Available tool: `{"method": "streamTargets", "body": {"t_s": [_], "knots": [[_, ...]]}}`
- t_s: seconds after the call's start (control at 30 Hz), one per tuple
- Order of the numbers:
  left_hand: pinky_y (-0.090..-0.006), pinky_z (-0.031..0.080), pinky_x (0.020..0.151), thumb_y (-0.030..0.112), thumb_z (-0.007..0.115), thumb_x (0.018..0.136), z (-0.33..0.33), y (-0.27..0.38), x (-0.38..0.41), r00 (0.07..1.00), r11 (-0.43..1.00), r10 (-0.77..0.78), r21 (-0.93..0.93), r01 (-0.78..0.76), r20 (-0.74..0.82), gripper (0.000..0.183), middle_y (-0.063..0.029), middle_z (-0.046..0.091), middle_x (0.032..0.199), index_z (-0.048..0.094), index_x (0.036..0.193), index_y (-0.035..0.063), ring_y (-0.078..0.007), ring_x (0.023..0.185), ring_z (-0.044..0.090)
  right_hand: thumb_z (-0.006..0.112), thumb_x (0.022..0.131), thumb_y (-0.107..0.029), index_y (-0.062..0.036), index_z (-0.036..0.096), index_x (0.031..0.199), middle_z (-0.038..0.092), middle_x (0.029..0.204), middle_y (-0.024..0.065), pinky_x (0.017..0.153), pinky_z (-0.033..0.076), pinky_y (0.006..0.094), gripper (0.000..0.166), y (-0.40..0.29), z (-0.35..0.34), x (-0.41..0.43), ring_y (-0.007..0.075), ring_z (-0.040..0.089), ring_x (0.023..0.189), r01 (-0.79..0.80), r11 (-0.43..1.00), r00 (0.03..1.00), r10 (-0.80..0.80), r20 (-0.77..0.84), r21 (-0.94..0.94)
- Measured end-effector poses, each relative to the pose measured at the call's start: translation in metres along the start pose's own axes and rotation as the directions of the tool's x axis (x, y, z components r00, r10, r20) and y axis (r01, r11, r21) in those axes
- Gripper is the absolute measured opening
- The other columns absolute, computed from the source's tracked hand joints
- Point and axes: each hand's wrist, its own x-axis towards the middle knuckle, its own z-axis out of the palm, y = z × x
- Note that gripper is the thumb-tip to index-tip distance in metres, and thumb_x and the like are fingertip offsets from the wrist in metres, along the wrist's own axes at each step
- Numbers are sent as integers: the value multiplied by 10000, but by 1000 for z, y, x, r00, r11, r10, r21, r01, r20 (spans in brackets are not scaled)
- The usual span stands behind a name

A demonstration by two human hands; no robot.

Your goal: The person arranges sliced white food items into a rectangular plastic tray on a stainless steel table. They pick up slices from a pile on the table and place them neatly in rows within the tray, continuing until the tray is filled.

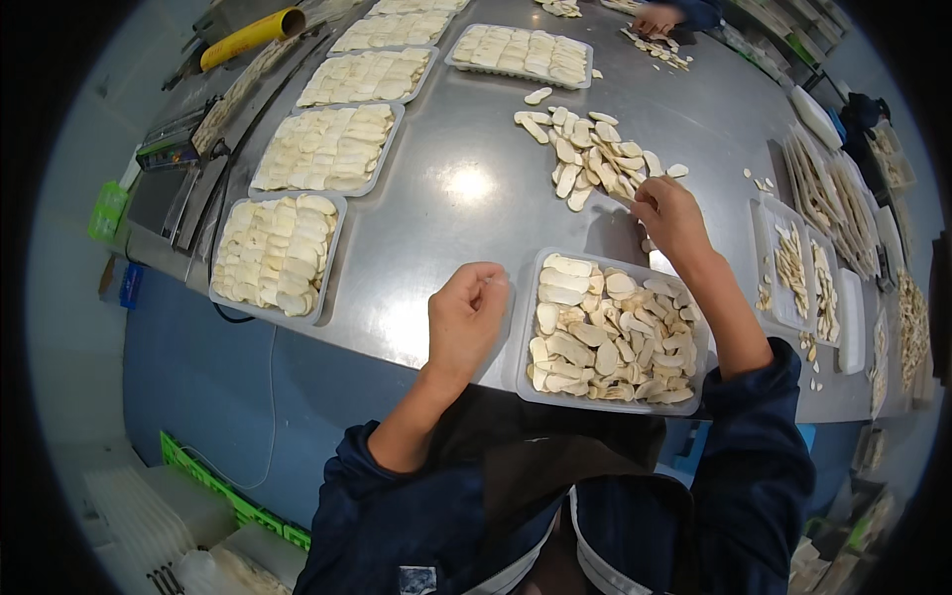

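My left hand (467, 316) hovers over the steel table, just left of a clear plastic tray (525, 327), its fingers curled in and no slice visible in them. In that tray lie many pale dried slices (606, 353), apparently mushroom. A few at its upper left form a neat row, while the others are jumbled. Beyond the tray, my right hand (673, 219) reaches to the near right edge of a loose pile of slices (587, 152). Its fingertips are bent together, and whether they pinch a slice is hidden.
Several trays of neatly layered slices (275, 253) line the table's left side. Another filled tray (520, 53) stands farther back. A co-worker's hand (656, 21) is over slices at the far edge. More trays (790, 271) stand at right; a yellow tube (253, 39) lies far left.
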Motion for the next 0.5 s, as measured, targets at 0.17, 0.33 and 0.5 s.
{"method": "streamTargets", "body": {"t_s": [0.17,0.33,0.5], "knots": [[-167,363,536,117,567,932,1,42,-20,971,984,-89,-132,120,220,204,22,587,711,589,1094,-5,-8,606,482,614,871,-94,-16,598,887,606,728,36,632,460,276,81,-70,-24,-64,134,556,678,-248,833,917,37,397,494],[-180,411,570,145,579,936,-2,51,-32,894,910,-230,-241,338,386,174,8,590,725,597,903,-25,-28,637,506,714,790,-91,-57,639,865,602,758,76,591,473,289,112,-96,-12,-106,185,590,660,-4,898,963,-116,245,440],[-194,415,550,163,600,913,-6,43,-31,850,850,-327,-265,456,413,192,2,587,682,619,882,-25,-33,622,509,781,689,-74,-41,660,844,620,789,93,618,496,318,200,-93,-7,-113,255,622,699,266,935,953,-292,85,234]]}}
